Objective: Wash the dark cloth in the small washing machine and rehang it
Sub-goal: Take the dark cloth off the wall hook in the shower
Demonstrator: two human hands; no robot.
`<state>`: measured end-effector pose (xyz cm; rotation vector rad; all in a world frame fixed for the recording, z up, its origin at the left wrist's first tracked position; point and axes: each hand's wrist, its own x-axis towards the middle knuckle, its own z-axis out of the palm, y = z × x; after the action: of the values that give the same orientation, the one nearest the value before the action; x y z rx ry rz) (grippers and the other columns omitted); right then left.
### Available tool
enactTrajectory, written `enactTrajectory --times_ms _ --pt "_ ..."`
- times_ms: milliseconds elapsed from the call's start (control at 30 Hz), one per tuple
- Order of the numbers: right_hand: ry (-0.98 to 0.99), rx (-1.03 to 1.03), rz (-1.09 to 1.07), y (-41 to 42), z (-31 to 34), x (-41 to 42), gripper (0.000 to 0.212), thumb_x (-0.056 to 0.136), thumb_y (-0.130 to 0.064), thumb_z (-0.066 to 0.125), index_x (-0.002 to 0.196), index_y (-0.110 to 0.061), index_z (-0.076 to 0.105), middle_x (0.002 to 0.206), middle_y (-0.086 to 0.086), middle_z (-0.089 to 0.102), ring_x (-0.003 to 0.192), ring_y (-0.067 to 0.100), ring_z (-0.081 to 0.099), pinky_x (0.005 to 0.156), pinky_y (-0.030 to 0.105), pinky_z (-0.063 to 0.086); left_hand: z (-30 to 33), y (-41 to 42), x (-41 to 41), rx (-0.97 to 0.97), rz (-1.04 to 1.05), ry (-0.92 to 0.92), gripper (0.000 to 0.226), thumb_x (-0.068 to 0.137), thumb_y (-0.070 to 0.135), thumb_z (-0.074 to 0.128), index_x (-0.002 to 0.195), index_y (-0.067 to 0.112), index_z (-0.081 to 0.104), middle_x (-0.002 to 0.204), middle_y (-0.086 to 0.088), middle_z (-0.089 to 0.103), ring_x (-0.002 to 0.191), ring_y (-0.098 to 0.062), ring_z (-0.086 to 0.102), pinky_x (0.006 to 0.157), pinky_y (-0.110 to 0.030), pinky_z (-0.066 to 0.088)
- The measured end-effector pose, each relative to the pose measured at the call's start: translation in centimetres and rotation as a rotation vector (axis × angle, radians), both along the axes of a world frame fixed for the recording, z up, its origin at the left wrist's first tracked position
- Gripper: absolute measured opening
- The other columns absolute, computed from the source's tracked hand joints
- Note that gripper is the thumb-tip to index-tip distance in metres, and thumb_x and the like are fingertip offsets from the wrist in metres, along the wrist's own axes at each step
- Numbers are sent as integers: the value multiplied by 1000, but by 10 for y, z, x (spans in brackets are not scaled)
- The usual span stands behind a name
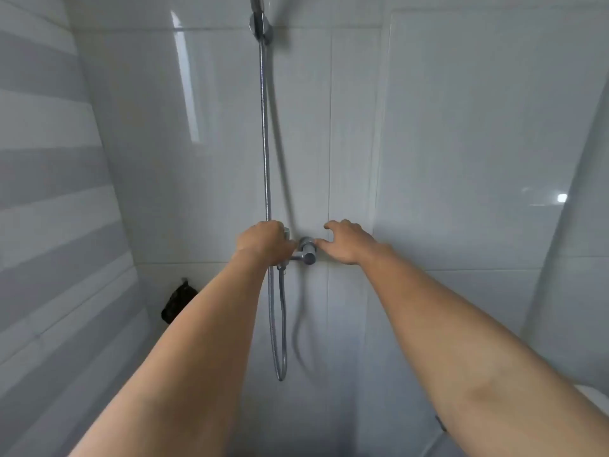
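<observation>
A dark cloth (178, 302) hangs from a hook low on the white tiled wall, at the lower left, partly hidden behind my left forearm. My left hand (263, 242) is closed around the left end of a chrome wall tap (306, 250), where the metal shower hose (265, 133) runs down. My right hand (347, 240) is just right of the tap with fingers spread, fingertips touching its wall mount. No washing machine is in view.
The shower hose loops down below the tap to about (280, 371). A shower head holder (262, 28) sits high on the wall. A white rounded object (596, 395) shows at the lower right edge. Tiled walls close in on the left and right.
</observation>
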<state>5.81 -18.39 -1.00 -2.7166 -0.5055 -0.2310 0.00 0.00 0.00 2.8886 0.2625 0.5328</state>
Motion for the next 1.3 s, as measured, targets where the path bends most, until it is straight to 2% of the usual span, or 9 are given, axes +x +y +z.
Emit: enactTrajectory --times_ms 167,300,467,567,700,867,1067,1200,1300 --pt "-8 -3 -2 13 6 -1 71 90 -63 49 150 -27 39 152 8 39 140 31 37 107 49 39 4 10 -4 36 1 -16 41 89 41 55 123 19 65 120 -7 67 108 -31 63 74 -33 40" --pt "-14 3 27 32 4 -4 69 90 -62 50 148 -26 41 150 9 42 138 32 39 107 48 39 8 25 -10 18 13 -33 43 87 42 54 122 20 65 104 -4 71 102 -29 66 71 -31 41" --pt "-39 66 80 74 1 -12 65 90 -61 50 143 -23 47 143 11 48 133 32 45 104 44 43 8 57 -30 18 59 -42 40 88 40 58 122 19 66 118 -4 71 109 -29 64 74 -32 42" --pt "-34 138 143 108 -5 -21 63 87 -59 53 137 -22 53 138 10 55 128 31 51 103 42 45 1 87 -47 -1 99 -32 45 89 43 57 129 22 62 129 -3 65 115 -30 62 80 -34 44" --pt "-43 181 190 152 -27 -38 60 88 -59 53 135 -22 56 136 7 59 129 29 52 103 39 44 -22 129 -72 -23 161 -2 49 92 47 53 133 21 59 127 -3 66 114 -29 63 80 -35 45" --pt "-18 172 255 197 -74 -57 55 89 -56 56 133 -23 59 134 9 58 129 29 51 103 41 46 -62 169 -99 -77 235 83 45 91 44 53 127 19 62 121 -8 68 108 -32 64 79 -35 49" --pt "172 43 298 235 -136 -65 59 90 -55 57 138 -21 54 142 13 53 130 34 50 104 41 44 -120 198 -109 -177 217 188 28 88 42 56 95 17 66 102 -9 73 97 -33 67 77 -37 55" --pt "224 18 311 253 -162 -60 56 89 -54 60 133 -19 60 136 14 59 124 34 55 99 37 48 -147 215 -101 -155 258 231 43 90 47 55 121 20 67 117 -7 70 106 -30 66 80 -34 52" --pt "227 3 325 269 -171 -48 59 88 -55 58 131 -14 62 134 14 61 123 33 57 100 39 48 -159 229 -86 -162 279 239 48 91 47 53 127 17 65 121 -9 68 107 -30 66 84 -34 54"
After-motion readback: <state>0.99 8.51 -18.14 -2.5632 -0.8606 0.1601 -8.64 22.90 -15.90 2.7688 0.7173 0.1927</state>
